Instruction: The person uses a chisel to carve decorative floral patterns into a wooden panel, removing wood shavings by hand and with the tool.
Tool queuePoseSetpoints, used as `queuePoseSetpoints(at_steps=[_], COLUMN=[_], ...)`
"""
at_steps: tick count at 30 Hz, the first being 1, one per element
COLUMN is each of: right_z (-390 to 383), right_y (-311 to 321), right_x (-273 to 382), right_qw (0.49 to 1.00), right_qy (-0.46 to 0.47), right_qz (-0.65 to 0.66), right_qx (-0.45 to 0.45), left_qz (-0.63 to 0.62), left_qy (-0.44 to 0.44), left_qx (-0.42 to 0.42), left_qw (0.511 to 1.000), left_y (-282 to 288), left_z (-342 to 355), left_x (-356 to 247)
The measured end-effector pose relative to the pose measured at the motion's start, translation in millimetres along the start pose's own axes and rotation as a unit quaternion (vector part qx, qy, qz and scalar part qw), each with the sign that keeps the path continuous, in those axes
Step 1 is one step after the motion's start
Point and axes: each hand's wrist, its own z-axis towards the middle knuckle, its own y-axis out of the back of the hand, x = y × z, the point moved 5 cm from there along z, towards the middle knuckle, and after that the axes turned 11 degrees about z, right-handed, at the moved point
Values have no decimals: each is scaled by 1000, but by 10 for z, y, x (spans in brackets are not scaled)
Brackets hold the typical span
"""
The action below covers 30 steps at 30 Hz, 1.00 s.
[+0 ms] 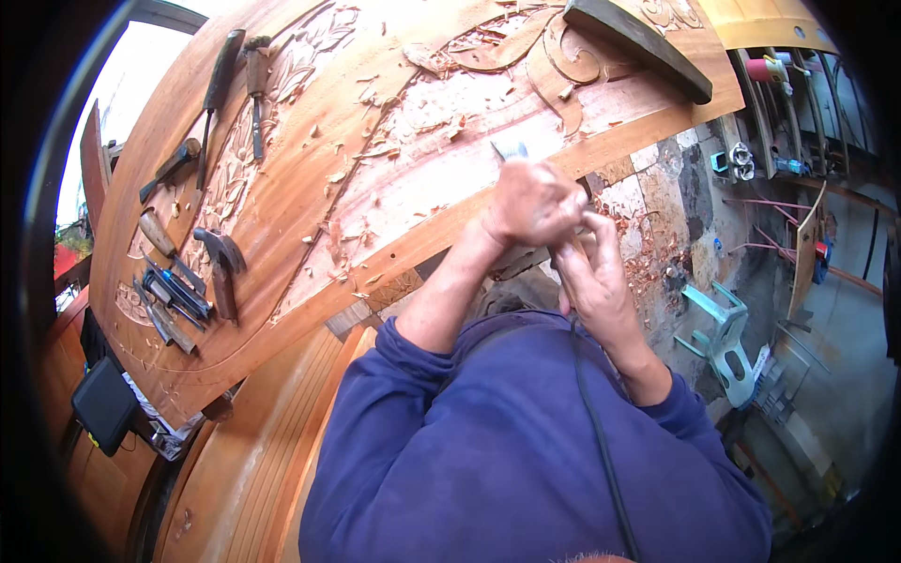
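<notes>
My left hand (530,202) is closed around a carving chisel, whose steel blade tip (510,150) pokes out above the fist onto a large reddish wooden panel (310,178) carved with scrolls. My right hand (591,272) grips the lower end of the same chisel's wooden handle, just below and right of the left fist. Wood chips (422,122) lie scattered over the freshly cut pale area around the blade. Both forearms come up from my blue sleeves.
Several chisels and gouges (174,286) lie at the panel's left end, with more long tools (225,89) higher up. A dark curved wooden block (638,42) rests at the top right. A black device (103,403) sits lower left. Stone floor with shavings (657,235) lies right.
</notes>
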Motion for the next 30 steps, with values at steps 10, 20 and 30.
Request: queuePoseSetpoints(at_steps=[10, 20, 30], right_z=[196, 553, 210], right_y=[-106, -190, -106], right_x=[193, 339, 214], right_qw=[999, 996, 999], right_qy=[23, 87, 44], right_qz=[24, 18, -14], right_qx=[-20, -29, -24], left_qz=[-64, -77, -8], left_qy=[47, 67, 36], left_qx=[-19, -53, 5], left_qw=[997, 993, 999], left_y=[150, 290, 109], left_z=[173, 475, 155], left_x=[152, 427, 232])
